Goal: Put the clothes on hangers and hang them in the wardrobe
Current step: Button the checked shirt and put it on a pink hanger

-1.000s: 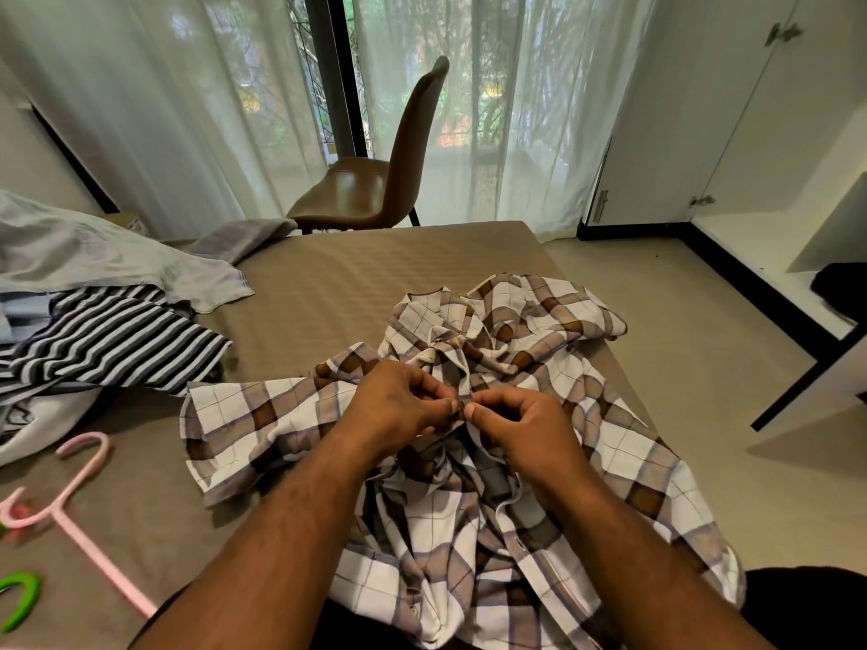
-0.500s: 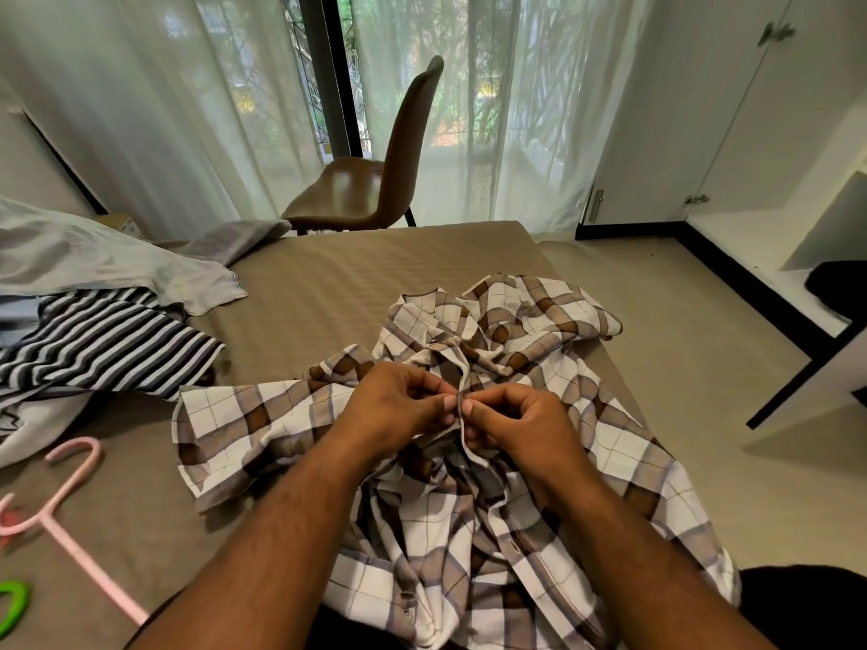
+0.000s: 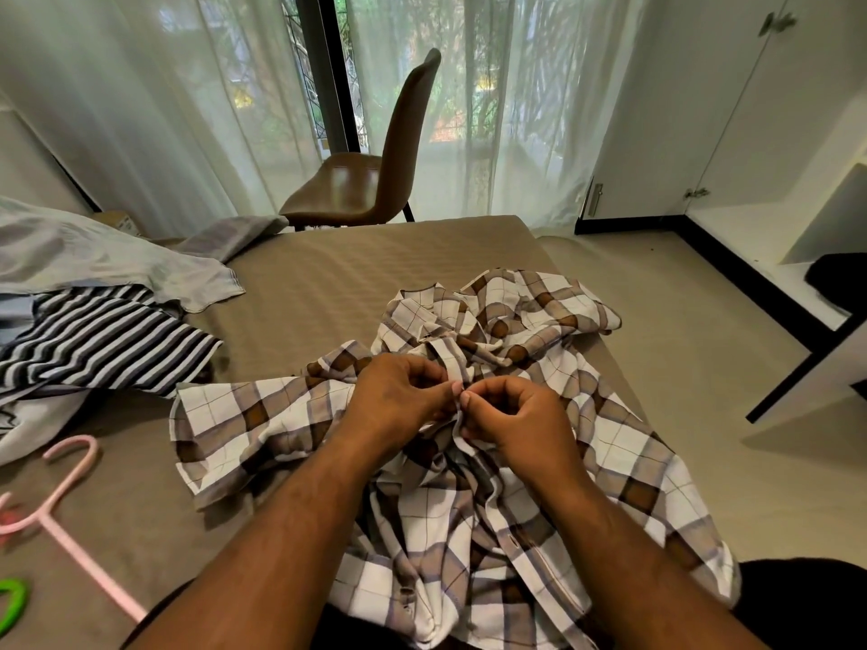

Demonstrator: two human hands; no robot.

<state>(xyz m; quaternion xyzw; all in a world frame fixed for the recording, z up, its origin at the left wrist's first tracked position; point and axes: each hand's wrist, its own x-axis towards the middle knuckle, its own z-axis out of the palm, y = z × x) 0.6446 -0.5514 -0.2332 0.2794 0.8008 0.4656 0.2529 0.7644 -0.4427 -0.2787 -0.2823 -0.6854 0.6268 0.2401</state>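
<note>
A brown and white checked shirt (image 3: pixel 605 443) lies crumpled on the tan bed (image 3: pixel 338 283) in front of me. My left hand (image 3: pixel 399 396) and my right hand (image 3: pixel 511 415) meet at the shirt's front edge, both pinching the fabric strip between thumb and fingertips. A pink hanger (image 3: pixel 70 523) lies on the bed at the lower left, and a green hanger (image 3: pixel 11 602) shows at the left edge. The white wardrobe (image 3: pixel 750 110) stands at the right, its doors closed at the far end.
A striped garment (image 3: pixel 103 340) and a pale grey garment (image 3: pixel 94 260) lie on the bed's left side. A brown chair (image 3: pixel 375 171) stands beyond the bed by the curtained window. Beige floor lies between bed and wardrobe. A dark item (image 3: pixel 840 279) sits on a white shelf at right.
Both hands stay pinched on the shirt's front edge with small finger movements; the shirt fabric has shifted slightly beneath them.
</note>
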